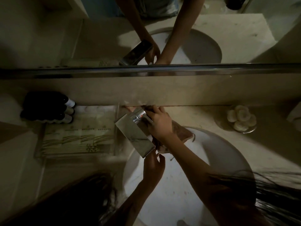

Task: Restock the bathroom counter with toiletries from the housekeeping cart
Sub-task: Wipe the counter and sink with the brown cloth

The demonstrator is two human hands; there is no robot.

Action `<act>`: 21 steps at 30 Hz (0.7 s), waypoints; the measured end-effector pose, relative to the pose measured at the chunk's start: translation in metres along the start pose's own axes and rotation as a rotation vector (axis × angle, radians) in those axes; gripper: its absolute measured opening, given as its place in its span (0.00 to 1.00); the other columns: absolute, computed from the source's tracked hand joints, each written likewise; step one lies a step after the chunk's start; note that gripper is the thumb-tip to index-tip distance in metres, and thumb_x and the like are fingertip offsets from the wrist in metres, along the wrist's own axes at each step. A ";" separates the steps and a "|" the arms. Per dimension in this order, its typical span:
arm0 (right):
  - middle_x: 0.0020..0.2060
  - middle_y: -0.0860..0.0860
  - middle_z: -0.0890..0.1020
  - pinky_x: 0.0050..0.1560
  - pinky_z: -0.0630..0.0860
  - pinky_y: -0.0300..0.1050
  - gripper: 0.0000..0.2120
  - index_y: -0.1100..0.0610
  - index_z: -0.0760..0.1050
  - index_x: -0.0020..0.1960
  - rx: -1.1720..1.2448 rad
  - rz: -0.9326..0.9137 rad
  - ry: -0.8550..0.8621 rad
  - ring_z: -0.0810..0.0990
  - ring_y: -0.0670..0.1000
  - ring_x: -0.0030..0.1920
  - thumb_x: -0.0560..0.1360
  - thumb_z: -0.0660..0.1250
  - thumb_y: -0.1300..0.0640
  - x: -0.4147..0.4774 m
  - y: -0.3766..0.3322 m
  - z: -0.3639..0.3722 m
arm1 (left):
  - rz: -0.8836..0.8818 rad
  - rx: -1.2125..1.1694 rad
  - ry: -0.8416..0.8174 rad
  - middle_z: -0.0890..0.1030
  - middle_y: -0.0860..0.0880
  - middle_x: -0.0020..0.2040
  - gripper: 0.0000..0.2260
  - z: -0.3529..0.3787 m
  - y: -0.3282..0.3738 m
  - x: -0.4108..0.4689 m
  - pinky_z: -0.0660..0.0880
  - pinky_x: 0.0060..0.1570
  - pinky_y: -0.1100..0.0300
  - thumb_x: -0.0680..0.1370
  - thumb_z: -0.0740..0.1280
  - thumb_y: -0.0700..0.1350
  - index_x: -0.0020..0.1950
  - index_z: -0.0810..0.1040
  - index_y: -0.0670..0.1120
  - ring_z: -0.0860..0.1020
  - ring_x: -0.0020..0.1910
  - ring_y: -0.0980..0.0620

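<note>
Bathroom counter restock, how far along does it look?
Looks stocked: dark bottles with white caps, pale printed sachets in a clear tray, round white soaps on a dish. In hand: the right hand holds a brownish cloth against the chrome tap, left hand by its spout. Remaining: seemingly just that wipe.

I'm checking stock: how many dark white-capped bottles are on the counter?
3, in a row at the tray's back-left corner: back bottle, middle bottle, front bottle. Dim light may hide others.
</note>
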State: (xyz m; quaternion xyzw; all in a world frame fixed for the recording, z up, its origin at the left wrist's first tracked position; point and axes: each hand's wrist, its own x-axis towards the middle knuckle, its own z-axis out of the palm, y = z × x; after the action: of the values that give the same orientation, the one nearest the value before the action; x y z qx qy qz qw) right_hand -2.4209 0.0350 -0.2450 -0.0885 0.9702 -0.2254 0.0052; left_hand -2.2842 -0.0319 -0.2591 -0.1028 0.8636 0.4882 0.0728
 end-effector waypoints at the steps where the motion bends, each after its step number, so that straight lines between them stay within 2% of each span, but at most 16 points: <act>1: 0.56 0.52 0.78 0.40 0.76 0.51 0.17 0.53 0.80 0.58 0.006 -0.043 -0.008 0.74 0.59 0.52 0.70 0.71 0.51 0.002 -0.003 0.002 | 0.006 0.027 0.022 0.80 0.37 0.58 0.19 0.001 -0.002 -0.001 0.80 0.53 0.47 0.73 0.68 0.33 0.64 0.74 0.33 0.81 0.56 0.43; 3: 0.57 0.51 0.79 0.38 0.76 0.50 0.17 0.55 0.81 0.56 0.052 -0.104 -0.004 0.75 0.58 0.50 0.70 0.64 0.50 0.003 -0.006 0.003 | -0.003 0.030 0.017 0.80 0.36 0.58 0.18 -0.001 -0.001 -0.005 0.80 0.52 0.46 0.73 0.68 0.33 0.62 0.75 0.32 0.81 0.55 0.41; 5: 0.56 0.52 0.81 0.37 0.76 0.48 0.20 0.56 0.81 0.55 0.130 -0.134 0.044 0.76 0.59 0.48 0.69 0.59 0.51 0.003 -0.004 -0.001 | -0.073 -0.021 -0.039 0.78 0.38 0.63 0.20 -0.004 0.005 -0.005 0.77 0.59 0.49 0.75 0.67 0.31 0.66 0.72 0.35 0.79 0.60 0.43; 7: 0.57 0.54 0.80 0.41 0.77 0.51 0.20 0.55 0.79 0.60 0.192 -0.109 0.018 0.76 0.60 0.51 0.70 0.62 0.52 0.002 -0.001 -0.007 | -0.080 -0.056 -0.051 0.76 0.40 0.65 0.23 -0.005 0.008 -0.008 0.75 0.62 0.51 0.75 0.66 0.30 0.70 0.69 0.37 0.76 0.63 0.48; 9: 0.61 0.54 0.76 0.49 0.77 0.53 0.27 0.54 0.70 0.68 0.274 -0.072 -0.056 0.75 0.58 0.57 0.70 0.70 0.51 0.004 0.002 -0.014 | -0.050 -0.070 -0.033 0.75 0.41 0.66 0.25 -0.006 0.013 -0.010 0.75 0.62 0.52 0.75 0.65 0.33 0.72 0.66 0.38 0.72 0.62 0.54; 11: 0.65 0.53 0.71 0.54 0.76 0.48 0.37 0.54 0.62 0.71 0.427 -0.057 -0.129 0.75 0.53 0.60 0.68 0.75 0.49 0.003 0.009 -0.026 | -0.004 -0.086 0.001 0.75 0.42 0.66 0.27 -0.003 0.014 -0.009 0.76 0.59 0.54 0.73 0.64 0.36 0.72 0.65 0.38 0.72 0.61 0.54; 13: 0.66 0.52 0.66 0.57 0.76 0.42 0.39 0.54 0.60 0.70 0.546 -0.049 -0.112 0.73 0.50 0.61 0.66 0.77 0.51 -0.007 0.022 -0.035 | 0.011 -0.104 -0.016 0.71 0.49 0.66 0.29 0.000 0.014 -0.006 0.75 0.60 0.59 0.74 0.66 0.34 0.72 0.61 0.46 0.72 0.62 0.55; 15: 0.64 0.51 0.69 0.57 0.76 0.41 0.33 0.52 0.65 0.67 0.548 0.053 -0.055 0.74 0.47 0.59 0.68 0.77 0.49 -0.024 0.032 -0.040 | -0.061 -0.139 -0.062 0.64 0.57 0.67 0.32 0.002 0.019 -0.004 0.71 0.63 0.63 0.76 0.66 0.33 0.71 0.55 0.55 0.70 0.64 0.58; 17: 0.58 0.48 0.77 0.54 0.76 0.41 0.24 0.51 0.72 0.61 0.499 0.211 0.021 0.77 0.46 0.55 0.70 0.75 0.48 -0.033 0.033 -0.039 | -0.043 -0.123 -0.057 0.62 0.57 0.71 0.36 0.004 0.023 -0.004 0.67 0.66 0.66 0.76 0.66 0.33 0.73 0.51 0.57 0.68 0.67 0.60; 19: 0.52 0.45 0.81 0.54 0.78 0.43 0.16 0.52 0.77 0.56 0.545 0.288 0.094 0.80 0.45 0.51 0.70 0.74 0.52 -0.030 0.027 -0.036 | -0.003 -0.122 -0.029 0.59 0.55 0.74 0.38 0.007 0.025 -0.004 0.59 0.67 0.75 0.75 0.67 0.33 0.76 0.49 0.53 0.61 0.69 0.70; 21: 0.49 0.45 0.83 0.55 0.79 0.46 0.14 0.52 0.79 0.54 0.650 0.310 0.144 0.81 0.44 0.50 0.70 0.75 0.56 -0.019 0.021 -0.035 | 0.067 -0.119 -0.018 0.57 0.54 0.74 0.38 0.008 0.028 0.000 0.55 0.65 0.80 0.74 0.66 0.34 0.78 0.48 0.44 0.55 0.69 0.76</act>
State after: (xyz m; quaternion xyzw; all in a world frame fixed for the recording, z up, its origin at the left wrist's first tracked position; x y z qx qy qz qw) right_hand -2.4076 0.0722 -0.2236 0.0817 0.8477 -0.5242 -0.0011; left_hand -2.2907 -0.0111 -0.2395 -0.0737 0.8353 0.5417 0.0582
